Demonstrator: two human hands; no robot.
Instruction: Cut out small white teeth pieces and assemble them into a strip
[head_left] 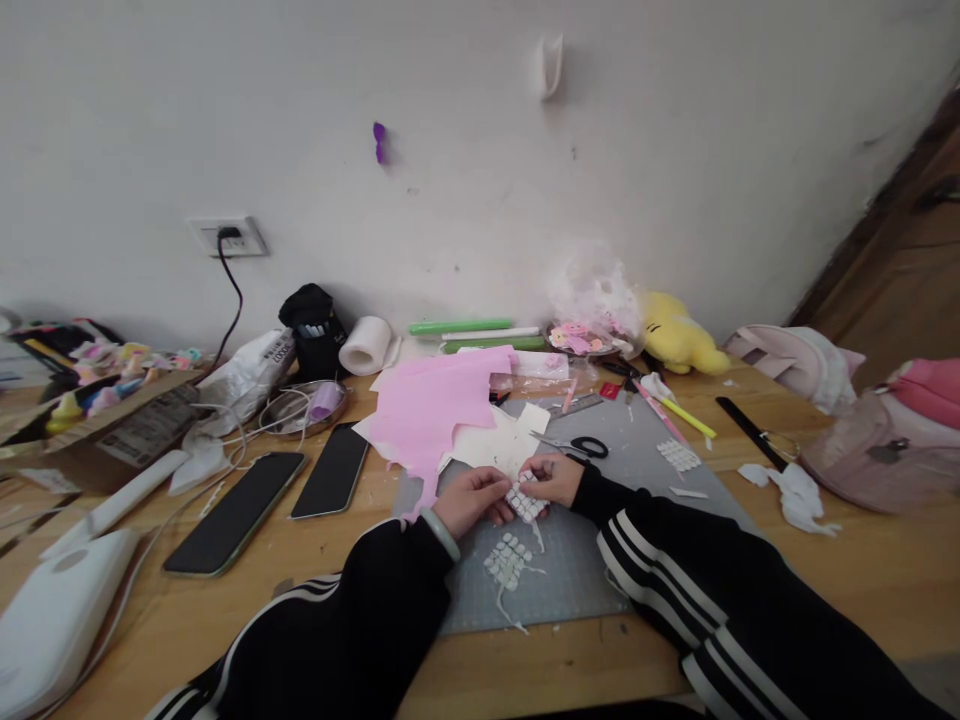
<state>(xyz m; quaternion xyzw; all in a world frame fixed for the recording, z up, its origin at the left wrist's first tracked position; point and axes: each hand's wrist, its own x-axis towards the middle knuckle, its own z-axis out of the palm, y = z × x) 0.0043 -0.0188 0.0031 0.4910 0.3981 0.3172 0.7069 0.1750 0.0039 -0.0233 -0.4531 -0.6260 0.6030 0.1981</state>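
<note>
Over the grey cutting mat point(577, 585), a small sheet of white rounded pads point(526, 504) is held between both hands. My left hand point(472, 498) pinches its left side, and my right hand point(553, 479) grips its upper right edge with closed fingers. A thin white strip hangs below this sheet. Just beneath, another sheet of white pads point(508, 562) lies on the mat with loose strips trailing from it. Scissors with black handles point(589, 447) rest beyond my right hand. Pink paper point(442, 400) and cream paper point(487, 447) lie beyond my left hand.
Two phones point(234, 515) point(330, 470) lie at the left, near a white device point(64, 610) and a cardboard box point(124, 435). A toilet paper roll point(367, 346) stands at the back. At the right are a yellow plush toy point(681, 335), crumpled tissue point(799, 497) and a pink bag point(881, 455).
</note>
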